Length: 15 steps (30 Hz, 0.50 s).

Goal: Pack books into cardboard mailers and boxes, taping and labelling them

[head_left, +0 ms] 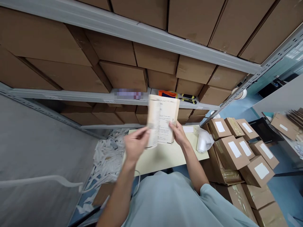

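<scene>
An open book (167, 121) with printed, slightly yellowed pages is held upright above a pale yellow tabletop (170, 160). At its lower left edge my left hand (136, 143) pinches the pages, which are blurred there. My right hand (179, 134) grips the right edge, its thumb lying on the open page and the other fingers behind the book. A roll of clear plastic wrap (204, 141) lies on the tabletop right of my right hand. Close to it is a white paper slip (188, 129).
Shelves (132, 28) packed with cardboard boxes rise in front. Cutter knives (188, 98) and an orange-blue item (168, 94) lie on a shelf. Labelled boxes (234, 151) are stacked at the right. Shredded white paper (106, 157) heaps at the left, near a white pipe (47, 181).
</scene>
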{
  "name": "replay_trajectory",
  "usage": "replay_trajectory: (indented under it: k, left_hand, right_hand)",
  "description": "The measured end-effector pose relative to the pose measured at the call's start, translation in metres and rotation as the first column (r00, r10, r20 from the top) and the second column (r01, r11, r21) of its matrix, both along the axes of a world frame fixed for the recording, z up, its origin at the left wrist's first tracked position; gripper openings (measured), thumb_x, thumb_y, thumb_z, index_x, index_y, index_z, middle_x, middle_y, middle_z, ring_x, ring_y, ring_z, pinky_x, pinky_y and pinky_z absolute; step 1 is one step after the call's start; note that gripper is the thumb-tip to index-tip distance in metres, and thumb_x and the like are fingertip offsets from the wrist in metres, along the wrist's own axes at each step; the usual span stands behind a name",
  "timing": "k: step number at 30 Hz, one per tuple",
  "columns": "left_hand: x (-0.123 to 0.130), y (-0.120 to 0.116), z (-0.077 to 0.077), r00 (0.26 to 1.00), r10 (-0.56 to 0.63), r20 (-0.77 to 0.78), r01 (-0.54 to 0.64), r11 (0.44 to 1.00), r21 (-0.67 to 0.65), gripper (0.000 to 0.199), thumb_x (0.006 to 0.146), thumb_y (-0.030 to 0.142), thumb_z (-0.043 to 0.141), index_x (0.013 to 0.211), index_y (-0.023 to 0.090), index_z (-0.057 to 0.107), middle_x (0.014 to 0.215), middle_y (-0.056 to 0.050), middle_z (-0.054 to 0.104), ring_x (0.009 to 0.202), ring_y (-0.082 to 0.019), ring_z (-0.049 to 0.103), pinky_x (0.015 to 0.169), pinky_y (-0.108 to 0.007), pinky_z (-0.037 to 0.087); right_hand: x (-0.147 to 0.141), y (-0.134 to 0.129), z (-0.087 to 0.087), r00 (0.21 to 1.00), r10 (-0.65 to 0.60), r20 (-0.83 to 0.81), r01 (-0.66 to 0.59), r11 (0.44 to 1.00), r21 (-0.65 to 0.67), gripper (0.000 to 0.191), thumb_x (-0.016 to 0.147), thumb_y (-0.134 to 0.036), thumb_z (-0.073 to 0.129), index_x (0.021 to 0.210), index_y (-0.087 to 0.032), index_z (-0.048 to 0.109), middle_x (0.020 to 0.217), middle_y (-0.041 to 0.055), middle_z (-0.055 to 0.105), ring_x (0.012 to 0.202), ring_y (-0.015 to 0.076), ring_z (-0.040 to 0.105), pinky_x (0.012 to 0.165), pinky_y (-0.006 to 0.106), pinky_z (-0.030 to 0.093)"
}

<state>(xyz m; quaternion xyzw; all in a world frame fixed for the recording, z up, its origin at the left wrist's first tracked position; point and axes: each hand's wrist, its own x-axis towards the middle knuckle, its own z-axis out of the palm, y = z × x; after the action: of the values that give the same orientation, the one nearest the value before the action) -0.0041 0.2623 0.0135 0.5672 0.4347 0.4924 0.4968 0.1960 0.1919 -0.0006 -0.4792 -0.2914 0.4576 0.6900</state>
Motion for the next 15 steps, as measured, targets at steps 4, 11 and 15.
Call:
replay_trajectory:
  k: [4,11,15]
  left_hand:
    - [0.046,-0.052,0.004,0.962,-0.086,-0.26,0.168,0.934,0.315,0.032,0.096,0.039,0.074,0.117,0.023,0.091,0.127,-0.011,0.086,0.117,-0.034,0.084,0.113,-0.044,0.065]
    - [0.025,-0.015,-0.011,0.903,-0.147,-0.403,0.3,0.888,0.348,0.051,0.102,0.049,0.072,0.144,0.022,0.079,0.16,-0.014,0.07,0.149,-0.036,0.066,0.131,-0.052,0.049]
    - [-0.004,0.045,-0.011,0.931,-0.293,-0.217,0.311,0.949,0.053,0.087,0.079,0.08,0.087,0.14,0.018,0.079,0.149,-0.02,0.076,0.143,-0.041,0.068,0.122,-0.055,0.057]
  right_hand:
    - [-0.019,0.009,-0.005,0.999,-0.044,0.001,0.044,0.999,-0.002,0.067,0.084,-0.083,0.082,0.115,-0.024,0.077,0.117,0.0074,0.087,0.125,0.0311,0.079,0.112,0.044,0.066]
    - [-0.004,-0.001,0.003,0.996,-0.083,0.037,0.083,0.997,-0.004,0.069,0.078,-0.066,0.096,0.129,-0.024,0.076,0.126,0.0074,0.086,0.118,0.0289,0.081,0.107,0.042,0.067]
    - [0.01,-0.006,0.0,0.998,0.014,-0.058,-0.02,0.994,-0.103,0.069,0.073,-0.067,0.1,0.122,-0.023,0.077,0.117,0.0078,0.088,0.108,0.0304,0.084,0.094,0.041,0.071]
